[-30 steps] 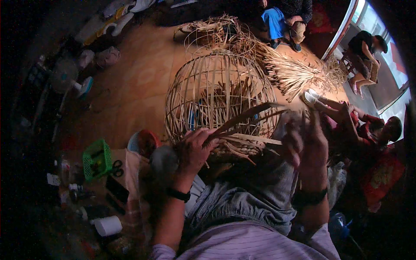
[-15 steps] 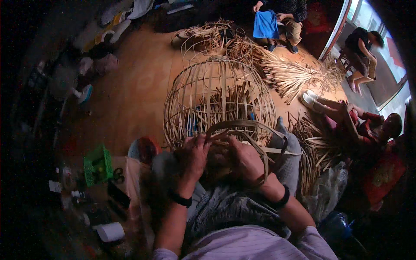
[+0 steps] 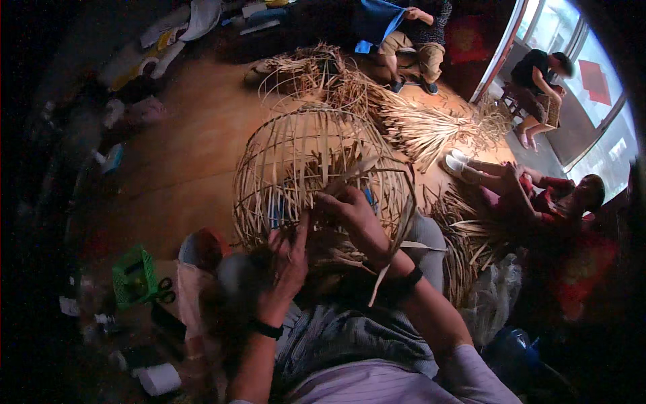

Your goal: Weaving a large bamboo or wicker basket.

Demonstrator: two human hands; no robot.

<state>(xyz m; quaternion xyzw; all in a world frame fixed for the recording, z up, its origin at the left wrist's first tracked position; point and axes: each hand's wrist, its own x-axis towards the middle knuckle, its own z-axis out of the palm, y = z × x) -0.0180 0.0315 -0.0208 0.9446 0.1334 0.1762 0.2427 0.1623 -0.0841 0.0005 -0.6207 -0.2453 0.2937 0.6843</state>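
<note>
A: What sits nearest?
B: The grey-clad lap (image 3: 356, 340), lower centre. A white container (image 3: 160, 379) lies lower left, and higher, by the left rim, a pale tag (image 3: 68, 306); any print on it is too small to read.
A: And the hands?
B: Mid-frame, close together. The right hand (image 3: 355, 212) pinches a flat strip (image 3: 406, 219), which arches over and hangs down right of that wrist. The left hand (image 3: 288, 262) is just below it, fingers upward—whether it grips anything, I cannot tell.
A: What's behind them?
B: A round, open-ribbed basket (image 3: 325, 148) at the centre, with cut strips showing through its ribs. A bundle of strips (image 3: 464, 249) lies right of centre.
A: Farther off?
B: A fanned pile (image 3: 431, 131), upper right of centre; above it, a seated person holds a blue cloth (image 3: 380, 19). Upper right, a red sheet (image 3: 595, 82) shows at the window—no lettering I can make out.
</note>
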